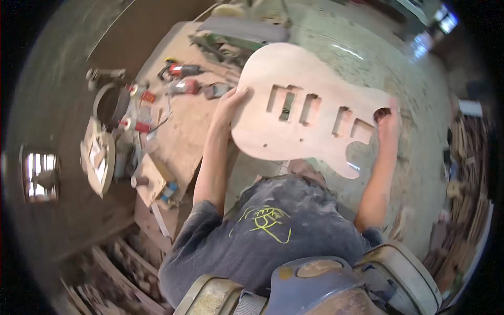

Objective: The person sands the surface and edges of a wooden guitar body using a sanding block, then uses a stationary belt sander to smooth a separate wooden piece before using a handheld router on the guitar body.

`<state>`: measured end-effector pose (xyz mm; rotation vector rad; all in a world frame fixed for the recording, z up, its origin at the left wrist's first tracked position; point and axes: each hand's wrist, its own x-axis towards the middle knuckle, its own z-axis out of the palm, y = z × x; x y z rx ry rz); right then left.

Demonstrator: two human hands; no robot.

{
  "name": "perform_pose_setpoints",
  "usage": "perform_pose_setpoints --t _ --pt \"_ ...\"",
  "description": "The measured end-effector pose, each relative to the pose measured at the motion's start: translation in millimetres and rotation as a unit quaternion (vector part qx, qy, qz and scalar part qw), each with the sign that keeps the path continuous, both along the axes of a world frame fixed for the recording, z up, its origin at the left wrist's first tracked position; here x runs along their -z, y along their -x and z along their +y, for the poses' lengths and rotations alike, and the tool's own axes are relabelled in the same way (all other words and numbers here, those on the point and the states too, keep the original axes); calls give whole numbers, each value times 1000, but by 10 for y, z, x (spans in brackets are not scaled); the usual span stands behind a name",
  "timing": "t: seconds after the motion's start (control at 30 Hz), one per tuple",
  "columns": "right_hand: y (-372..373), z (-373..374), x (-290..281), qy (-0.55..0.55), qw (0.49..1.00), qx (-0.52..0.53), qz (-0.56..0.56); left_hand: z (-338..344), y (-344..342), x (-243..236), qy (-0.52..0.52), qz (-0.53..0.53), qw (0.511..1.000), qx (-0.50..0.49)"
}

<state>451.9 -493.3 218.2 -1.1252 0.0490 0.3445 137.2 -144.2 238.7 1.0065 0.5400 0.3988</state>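
An unpainted pale wooden electric guitar body (296, 68), with several routed cavities and small holes, is held out in front of me. My left hand (232, 102) grips its rounded left end, with the fingers mostly hidden behind the wood. My right hand (387, 121) holds the right end by the neck pocket and horn, near a dark opening at that edge.
A dusty bench (176, 134) on the left bears several red power tools (181, 70), bottles (137, 125), a hoop-like wooden piece (105, 102) and a wooden block (155, 181). A machine (236, 29) stands at the back. Wood offcuts lie stacked low left (121, 262) and right (462, 173).
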Motion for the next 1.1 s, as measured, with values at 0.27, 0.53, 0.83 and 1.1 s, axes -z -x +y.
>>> perform_pose_setpoints --t 0.27,0.53,0.83,1.1 --pt "-1216 1909 -566 -96 944 -282 -145 362 -502 -46 83 -68 977 -185" --pt "-1499 2758 -413 -107 918 -381 -8 1005 -985 -107 3 -102 932 -348" --pt "-679 1121 1477 111 968 -117 193 1755 -1103 362 42 -141 925 -351" --pt "507 -158 2578 309 879 -187 311 1499 -1025 129 68 -84 934 -340"
